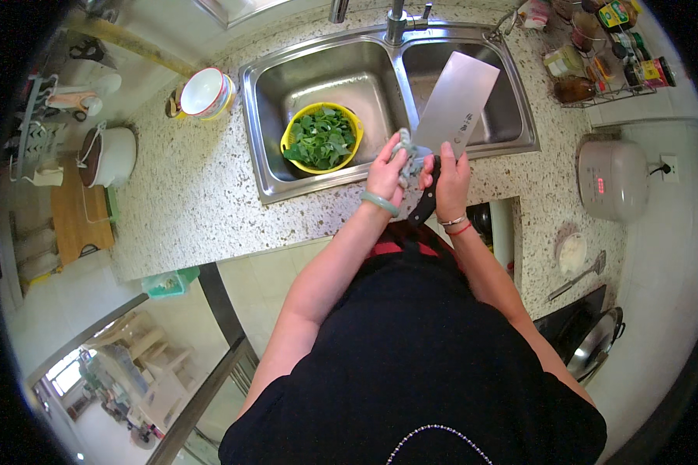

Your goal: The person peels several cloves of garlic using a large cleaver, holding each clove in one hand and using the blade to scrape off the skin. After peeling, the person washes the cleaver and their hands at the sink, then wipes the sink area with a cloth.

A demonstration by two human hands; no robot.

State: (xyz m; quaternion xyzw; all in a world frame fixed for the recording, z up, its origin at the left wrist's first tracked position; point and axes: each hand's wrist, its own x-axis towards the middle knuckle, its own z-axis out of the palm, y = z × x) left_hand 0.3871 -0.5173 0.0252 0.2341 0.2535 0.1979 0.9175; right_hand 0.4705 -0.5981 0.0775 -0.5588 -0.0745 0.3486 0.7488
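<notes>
My right hand (451,186) is closed round the black handle of a cleaver (459,101), whose broad steel blade points away from me over the right sink basin. Bunched in my left hand (388,172) is a grey-green patterned cloth (406,155), close to the base of the blade. Whether the cloth touches the steel I cannot tell. Beyond my left hand, a yellow colander (357,128) of green leaves (322,138) sits in the left basin.
A double steel sink (260,167) with a tap (396,27) is set in the speckled counter (186,194). White bowls (204,93) stand left of it. At right are a jar rack (605,97), a rice cooker (613,180), a spatula (578,277) and a wok (597,345).
</notes>
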